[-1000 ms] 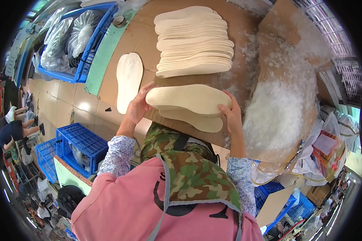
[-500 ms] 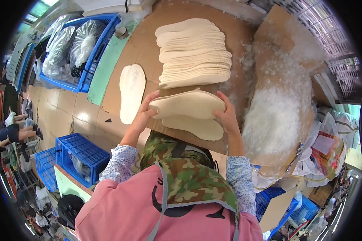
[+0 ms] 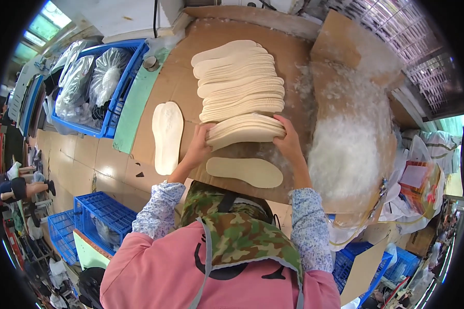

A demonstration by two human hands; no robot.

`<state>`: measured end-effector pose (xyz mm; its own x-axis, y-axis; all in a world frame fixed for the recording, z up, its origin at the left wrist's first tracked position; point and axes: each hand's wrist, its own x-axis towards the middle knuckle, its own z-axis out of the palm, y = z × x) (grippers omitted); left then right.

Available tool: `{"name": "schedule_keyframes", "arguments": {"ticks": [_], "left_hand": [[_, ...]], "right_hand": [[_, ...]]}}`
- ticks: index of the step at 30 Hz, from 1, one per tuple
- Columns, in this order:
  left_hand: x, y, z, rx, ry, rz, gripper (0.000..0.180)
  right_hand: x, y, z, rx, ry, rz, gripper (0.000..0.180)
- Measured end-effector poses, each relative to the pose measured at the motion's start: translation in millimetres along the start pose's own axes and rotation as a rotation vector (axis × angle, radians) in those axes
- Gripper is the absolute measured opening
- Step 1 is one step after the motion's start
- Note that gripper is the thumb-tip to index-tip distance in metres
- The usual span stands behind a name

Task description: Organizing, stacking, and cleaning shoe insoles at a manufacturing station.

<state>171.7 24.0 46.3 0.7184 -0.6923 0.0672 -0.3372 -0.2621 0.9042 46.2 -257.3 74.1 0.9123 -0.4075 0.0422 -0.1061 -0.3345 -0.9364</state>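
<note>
And here we are at the worktop [image 3: 299, 56], nr edge side; L hand [image 3: 197, 147] is pinching the left end of a held bundle [image 3: 245, 135] of cream insoles, R hand [image 3: 290, 143] pinching the right end, thumbs on the near side; so the bundle's spanned btw the two, broad face of the nearest insole toward the wearer, the rest fanned in thin edges behind it; it sits right at the near end of the long insole row [image 3: 239, 77], which runs up the middle toward the far edge; touching or just short of it, can't tell from here!

Technique, pls: equal squeeze both ends looks best, bc a lazy side would prob. let the middle sheets slide out; keep the bundle level, ends lined up w/ the row's ends, & ease it in snug rather than shove, else the row could splay; fingertips clear of the gap, then release both sides tog.

Watch the surroundings too: one loose insole [image 3: 245, 171] lies flat btw the bundle & the near edge, so forearms shld stay high over it; another, the left-side insole [image 3: 167, 139], lies by the left edge, well apart; white fluff [image 3: 345, 154] is heaped toward the right edge, so R elbow in, or lint may get onto clean faces.
</note>
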Motion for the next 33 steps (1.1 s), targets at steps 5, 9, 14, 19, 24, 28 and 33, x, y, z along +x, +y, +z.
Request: {"name": "schedule_keyframes", "arguments": {"ticks": [5, 9, 14, 19, 24, 28, 33], "left_hand": [[-5, -2, 12, 0.116, 0.065, 0.016, 0.072], [-11, 13, 8, 0.124, 0.103, 0.023, 0.073], [-39, 45, -32, -0.442, -0.157, -0.430, 0.072], [-76, 39, -28, -0.580, -0.124, -0.486, 0.070], [-101, 60, -29, -0.789, -0.181, -0.629, 0.067], [-104, 44, -22, -0.777, -0.290, -0.662, 0.064], [-89, 42, -18, -0.488, -0.359, -0.613, 0.061]], "right_hand": [[-1, 15, 2, -0.108, 0.044, -0.072, 0.061], [-1, 8, -5, -0.124, -0.042, -0.036, 0.060], [-3, -34, -26, 0.326, -0.178, 0.106, 0.053], [-9, -27, -30, 0.156, -0.361, 0.233, 0.055], [-38, -16, -43, -0.028, -0.737, 0.225, 0.054], [-27, -15, -35, -0.162, -0.694, 0.314, 0.047], [21, -15, -2, 0.093, -0.228, 0.154, 0.034]]}}
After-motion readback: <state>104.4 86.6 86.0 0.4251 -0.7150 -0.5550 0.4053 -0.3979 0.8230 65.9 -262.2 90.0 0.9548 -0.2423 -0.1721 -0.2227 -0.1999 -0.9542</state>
